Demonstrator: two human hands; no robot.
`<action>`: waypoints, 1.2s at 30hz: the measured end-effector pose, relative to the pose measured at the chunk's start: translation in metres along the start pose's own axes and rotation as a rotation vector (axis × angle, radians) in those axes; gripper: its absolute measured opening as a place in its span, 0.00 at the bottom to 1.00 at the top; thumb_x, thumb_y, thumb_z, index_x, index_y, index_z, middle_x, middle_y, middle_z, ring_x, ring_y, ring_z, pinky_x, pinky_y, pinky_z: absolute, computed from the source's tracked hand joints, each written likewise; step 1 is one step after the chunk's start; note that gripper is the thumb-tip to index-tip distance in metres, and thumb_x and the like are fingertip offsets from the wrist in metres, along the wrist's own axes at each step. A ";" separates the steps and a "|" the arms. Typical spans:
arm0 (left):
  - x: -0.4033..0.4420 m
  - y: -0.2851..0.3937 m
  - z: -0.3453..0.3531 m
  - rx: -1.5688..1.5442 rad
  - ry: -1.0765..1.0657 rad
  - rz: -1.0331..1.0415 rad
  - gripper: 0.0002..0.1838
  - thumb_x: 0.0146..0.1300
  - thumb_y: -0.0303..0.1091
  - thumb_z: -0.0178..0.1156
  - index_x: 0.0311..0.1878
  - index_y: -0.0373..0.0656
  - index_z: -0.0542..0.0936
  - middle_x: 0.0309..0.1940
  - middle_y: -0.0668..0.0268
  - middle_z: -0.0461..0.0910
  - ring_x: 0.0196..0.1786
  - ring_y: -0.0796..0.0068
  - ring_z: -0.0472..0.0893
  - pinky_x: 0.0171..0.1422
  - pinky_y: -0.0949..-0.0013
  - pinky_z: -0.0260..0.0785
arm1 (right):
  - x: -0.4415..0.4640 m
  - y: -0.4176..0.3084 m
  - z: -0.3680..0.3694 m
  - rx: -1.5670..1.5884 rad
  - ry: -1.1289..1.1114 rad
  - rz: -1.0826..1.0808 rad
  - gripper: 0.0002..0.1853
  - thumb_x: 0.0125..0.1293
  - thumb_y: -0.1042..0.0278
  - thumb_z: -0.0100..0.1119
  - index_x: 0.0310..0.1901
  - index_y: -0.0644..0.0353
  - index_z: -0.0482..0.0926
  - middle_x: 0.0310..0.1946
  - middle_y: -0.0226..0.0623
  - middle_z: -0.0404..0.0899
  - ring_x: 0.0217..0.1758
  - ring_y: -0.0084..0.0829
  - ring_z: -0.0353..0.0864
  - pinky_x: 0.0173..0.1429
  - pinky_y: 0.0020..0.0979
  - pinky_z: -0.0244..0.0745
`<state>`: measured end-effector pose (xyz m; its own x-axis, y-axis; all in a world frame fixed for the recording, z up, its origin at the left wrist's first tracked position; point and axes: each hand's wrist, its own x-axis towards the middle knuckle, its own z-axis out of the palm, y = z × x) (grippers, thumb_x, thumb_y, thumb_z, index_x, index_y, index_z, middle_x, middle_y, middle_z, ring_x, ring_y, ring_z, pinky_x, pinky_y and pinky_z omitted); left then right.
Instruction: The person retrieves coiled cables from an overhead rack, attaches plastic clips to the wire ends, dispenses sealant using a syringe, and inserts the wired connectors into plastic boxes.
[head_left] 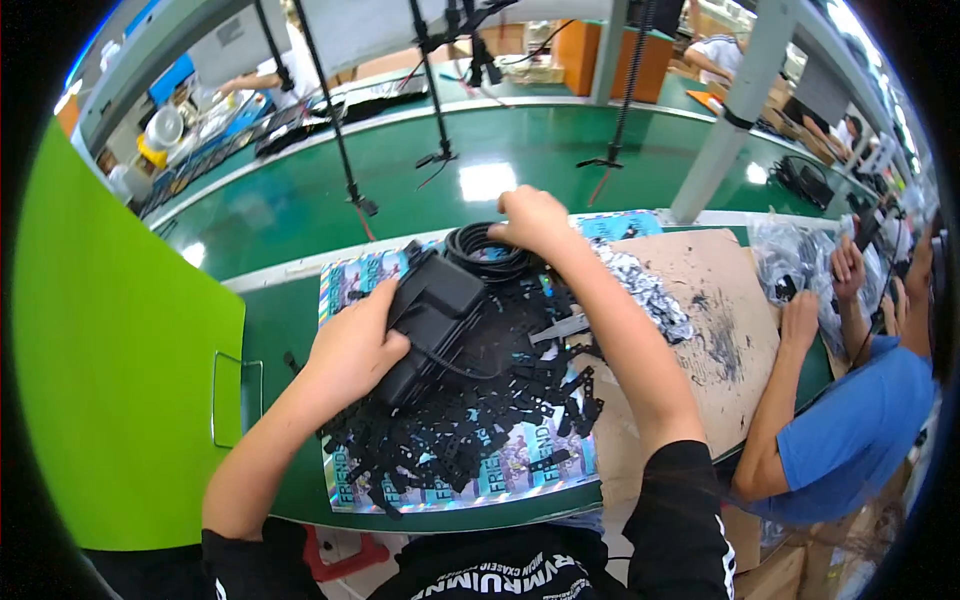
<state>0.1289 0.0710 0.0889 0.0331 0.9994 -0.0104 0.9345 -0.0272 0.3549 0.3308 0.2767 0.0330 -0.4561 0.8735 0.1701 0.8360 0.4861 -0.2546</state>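
My left hand is closed around the near-left side of a black box-shaped device, which lies tilted on a heap of parts. A thin black cable curves off its near side. Beyond the device, my right hand pinches the edge of a coiled black cable; its fingertips are partly hidden. Under and around them, many small flat black plastic pieces are spread over a colourful printed sheet. A grey tool, perhaps a utility knife, lies among the pieces right of the device.
Crumpled silver foil and a stained cardboard sheet lie to the right. A green panel stands at left. Cables hang over the green belt. A co-worker in a blue shirt handles plastic bags at right.
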 end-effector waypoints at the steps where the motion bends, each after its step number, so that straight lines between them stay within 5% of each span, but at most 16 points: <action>1: -0.007 -0.006 0.002 -0.002 0.058 0.032 0.31 0.55 0.32 0.56 0.63 0.34 0.66 0.43 0.40 0.78 0.48 0.42 0.78 0.52 0.49 0.70 | 0.008 0.008 0.017 -0.048 -0.065 -0.009 0.24 0.51 0.49 0.71 0.45 0.58 0.83 0.45 0.48 0.82 0.47 0.48 0.82 0.56 0.40 0.76; 2: -0.011 -0.010 0.003 -0.007 0.119 0.065 0.32 0.55 0.32 0.56 0.64 0.34 0.66 0.44 0.41 0.79 0.49 0.43 0.78 0.52 0.49 0.70 | 0.013 0.001 0.019 -0.097 -0.252 0.019 0.25 0.50 0.50 0.73 0.47 0.57 0.83 0.46 0.45 0.81 0.53 0.49 0.79 0.58 0.42 0.75; 4: -0.026 -0.003 -0.007 0.058 0.208 0.048 0.32 0.55 0.30 0.55 0.66 0.35 0.65 0.48 0.44 0.78 0.50 0.43 0.78 0.53 0.50 0.70 | 0.013 -0.008 0.044 -0.115 -0.076 0.138 0.25 0.48 0.54 0.75 0.46 0.56 0.83 0.49 0.42 0.80 0.57 0.50 0.76 0.58 0.48 0.74; 7: -0.051 0.003 -0.015 0.182 0.443 0.096 0.36 0.49 0.22 0.56 0.67 0.38 0.65 0.40 0.51 0.76 0.41 0.50 0.79 0.43 0.55 0.72 | 0.014 -0.011 0.044 -0.208 -0.014 0.023 0.22 0.49 0.60 0.74 0.46 0.56 0.81 0.48 0.39 0.79 0.55 0.47 0.76 0.53 0.50 0.74; 10: -0.076 0.000 -0.026 0.281 0.630 0.108 0.39 0.46 0.20 0.55 0.68 0.38 0.66 0.39 0.53 0.75 0.38 0.50 0.78 0.41 0.57 0.71 | -0.001 -0.020 0.032 -0.214 0.328 -0.132 0.16 0.53 0.68 0.68 0.44 0.57 0.78 0.47 0.39 0.77 0.49 0.44 0.77 0.47 0.45 0.73; 14: -0.101 -0.016 -0.036 0.384 0.743 0.038 0.38 0.47 0.19 0.52 0.68 0.35 0.65 0.48 0.46 0.75 0.47 0.44 0.77 0.52 0.54 0.70 | -0.039 -0.033 -0.010 0.138 0.364 -0.463 0.10 0.56 0.75 0.59 0.41 0.57 0.75 0.44 0.39 0.75 0.46 0.43 0.77 0.47 0.40 0.72; 18: -0.109 -0.010 -0.051 0.155 0.626 -0.030 0.37 0.48 0.18 0.51 0.68 0.34 0.65 0.54 0.44 0.73 0.54 0.41 0.75 0.58 0.54 0.67 | -0.085 -0.028 -0.055 0.157 0.413 -0.771 0.08 0.57 0.74 0.57 0.40 0.57 0.74 0.44 0.38 0.74 0.46 0.42 0.76 0.51 0.39 0.72; 22: -0.095 0.007 -0.060 -0.311 0.286 -0.048 0.34 0.48 0.19 0.50 0.64 0.30 0.67 0.50 0.44 0.76 0.52 0.51 0.79 0.59 0.62 0.67 | -0.127 -0.013 -0.128 0.034 0.612 -0.772 0.10 0.51 0.77 0.62 0.36 0.60 0.74 0.41 0.42 0.74 0.46 0.43 0.75 0.53 0.38 0.71; 23: -0.085 0.013 -0.059 -0.443 0.194 -0.013 0.32 0.48 0.20 0.50 0.62 0.28 0.67 0.48 0.46 0.78 0.52 0.60 0.80 0.59 0.67 0.67 | -0.135 -0.008 -0.146 0.073 0.610 -0.677 0.14 0.47 0.80 0.64 0.38 0.61 0.75 0.40 0.41 0.74 0.45 0.42 0.75 0.51 0.37 0.71; 28: -0.004 0.028 0.007 -1.014 -0.384 0.263 0.32 0.57 0.27 0.55 0.67 0.29 0.64 0.60 0.55 0.72 0.63 0.68 0.71 0.69 0.69 0.61 | -0.146 0.013 -0.258 -0.160 0.637 -0.502 0.20 0.48 0.87 0.61 0.45 0.61 0.80 0.40 0.39 0.74 0.45 0.39 0.76 0.51 0.33 0.71; 30: 0.023 0.073 0.045 -1.336 -0.755 0.243 0.33 0.59 0.25 0.54 0.69 0.29 0.61 0.59 0.54 0.73 0.60 0.71 0.73 0.64 0.69 0.67 | -0.130 0.026 -0.287 -0.056 0.457 -0.431 0.18 0.49 0.86 0.63 0.43 0.61 0.80 0.41 0.37 0.75 0.48 0.37 0.76 0.53 0.32 0.69; 31: 0.037 0.097 0.067 -1.221 -0.829 0.241 0.32 0.62 0.29 0.55 0.69 0.30 0.62 0.54 0.55 0.76 0.54 0.72 0.76 0.57 0.70 0.70 | -0.121 0.033 -0.297 -0.147 0.315 -0.424 0.18 0.49 0.86 0.62 0.44 0.61 0.80 0.42 0.37 0.76 0.49 0.38 0.76 0.55 0.31 0.69; 34: 0.083 0.181 0.160 -1.040 -0.614 0.508 0.26 0.60 0.35 0.58 0.58 0.28 0.71 0.46 0.50 0.80 0.49 0.63 0.79 0.54 0.62 0.71 | -0.092 0.101 -0.305 -0.424 -0.031 -0.393 0.13 0.51 0.82 0.62 0.39 0.59 0.81 0.41 0.35 0.75 0.52 0.30 0.74 0.56 0.31 0.70; 36: 0.099 0.221 0.190 -1.082 -0.676 0.417 0.25 0.57 0.39 0.58 0.51 0.27 0.73 0.46 0.45 0.79 0.50 0.57 0.80 0.53 0.61 0.70 | -0.079 0.150 -0.284 -0.399 -0.265 -0.134 0.16 0.48 0.84 0.59 0.40 0.58 0.83 0.43 0.36 0.80 0.51 0.33 0.76 0.55 0.34 0.72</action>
<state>0.4063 0.1599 -0.0114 0.7054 0.7057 -0.0665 0.0747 0.0193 0.9970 0.5791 0.2729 0.2517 -0.5861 0.8059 -0.0843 0.7927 0.5918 0.1463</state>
